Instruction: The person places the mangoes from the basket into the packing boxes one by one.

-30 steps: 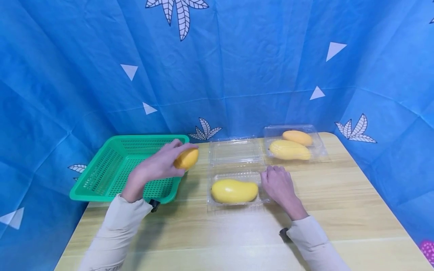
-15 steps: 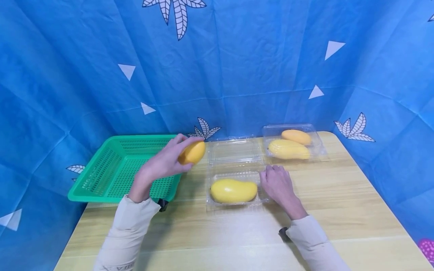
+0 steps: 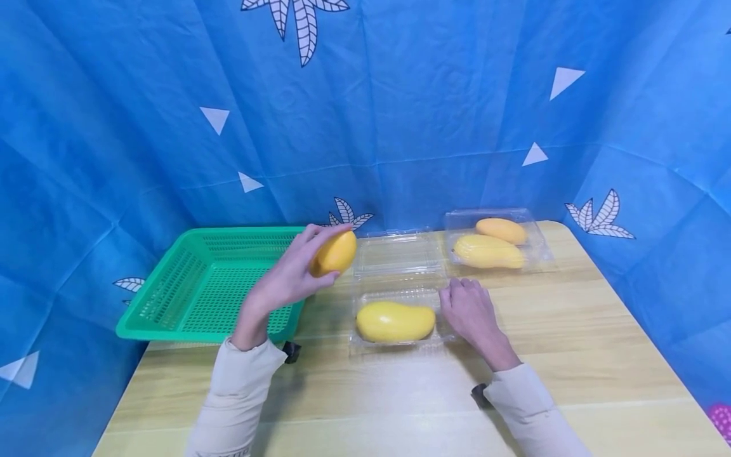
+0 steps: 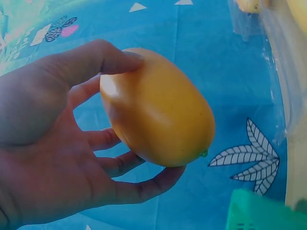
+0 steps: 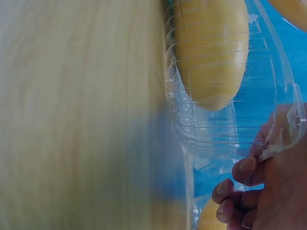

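In the air between the basket and the clear box, my left hand (image 3: 288, 273) grips an orange-yellow mango (image 4: 160, 110), thumb on one side and fingers round the other. A clear plastic clamshell box (image 3: 400, 254) lies with its lid folded back on the table. One yellow mango (image 3: 395, 322) rests in its front half. At the box's right edge, my right hand (image 3: 469, 312) pinches the rim between thumb and curled fingers, as the right wrist view shows. The green basket (image 3: 154, 333) stands at the left; the part of its floor that shows holds nothing.
Behind my right hand, a second clear box (image 3: 537, 244) holds a yellow mango (image 3: 488, 252) and an orange one (image 3: 501, 231). The wooden table (image 3: 571, 343) meets a blue patterned cloth (image 3: 422, 127) at its back and sides.
My left hand has carried the orange-yellow mango rightward and slightly up, from the basket's right rim toward the open box. My right hand stays at the box's edge.
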`<state>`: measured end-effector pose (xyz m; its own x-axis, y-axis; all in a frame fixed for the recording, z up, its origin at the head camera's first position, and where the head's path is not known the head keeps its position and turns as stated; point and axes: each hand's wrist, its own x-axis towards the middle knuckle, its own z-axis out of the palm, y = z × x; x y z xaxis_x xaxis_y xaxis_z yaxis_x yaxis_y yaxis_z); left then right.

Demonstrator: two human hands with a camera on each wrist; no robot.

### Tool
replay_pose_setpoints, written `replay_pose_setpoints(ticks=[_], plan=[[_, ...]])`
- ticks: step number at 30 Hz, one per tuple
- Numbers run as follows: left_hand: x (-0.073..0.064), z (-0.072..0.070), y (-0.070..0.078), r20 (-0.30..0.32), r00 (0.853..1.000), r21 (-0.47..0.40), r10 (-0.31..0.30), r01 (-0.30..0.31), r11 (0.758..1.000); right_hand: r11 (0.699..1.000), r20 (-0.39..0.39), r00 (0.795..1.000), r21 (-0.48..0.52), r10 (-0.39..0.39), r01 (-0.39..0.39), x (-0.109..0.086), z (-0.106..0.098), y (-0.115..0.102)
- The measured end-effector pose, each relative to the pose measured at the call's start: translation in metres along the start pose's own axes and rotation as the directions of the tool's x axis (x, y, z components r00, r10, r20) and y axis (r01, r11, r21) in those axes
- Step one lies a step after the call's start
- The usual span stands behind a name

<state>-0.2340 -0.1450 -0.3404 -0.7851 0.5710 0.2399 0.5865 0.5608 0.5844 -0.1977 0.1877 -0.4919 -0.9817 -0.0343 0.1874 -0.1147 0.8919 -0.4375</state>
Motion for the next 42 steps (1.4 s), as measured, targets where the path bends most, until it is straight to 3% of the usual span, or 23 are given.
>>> replay_pose_setpoints(ticks=[6,12,21,27,34,42], plan=[[-0.003,0.009,0.009,-0.079,0.996,-0.055,0.050,-0.055,0.997,1.000,0.011,1.000,0.013,-0.005,0.004,0.001,-0.001,-0.002],[0.000,0.019,0.016,-0.151,0.987,-0.126,0.056,-0.076,0.989,1.000,0.030,0.999,0.018,0.012,-0.013,0.001,-0.001,-0.002],[0.013,0.048,0.018,-0.190,0.982,-0.305,0.009,-0.067,0.950,1.000,0.029,1.000,0.024,0.012,-0.012,0.000,-0.002,-0.002],[0.014,0.065,0.011,-0.209,0.978,-0.318,-0.022,-0.046,0.947,1.000,0.018,1.000,0.017,0.009,-0.009,0.000,-0.001,-0.003],[0.018,0.081,0.003,-0.195,0.980,-0.333,-0.032,-0.036,0.942,1.000,0.038,0.999,0.020,0.010,-0.010,0.000,0.001,-0.001],[0.025,0.099,-0.002,-0.080,0.996,-0.432,-0.025,-0.012,0.902,1.000,0.020,1.000,0.013,0.000,0.000,0.002,0.001,0.002]])
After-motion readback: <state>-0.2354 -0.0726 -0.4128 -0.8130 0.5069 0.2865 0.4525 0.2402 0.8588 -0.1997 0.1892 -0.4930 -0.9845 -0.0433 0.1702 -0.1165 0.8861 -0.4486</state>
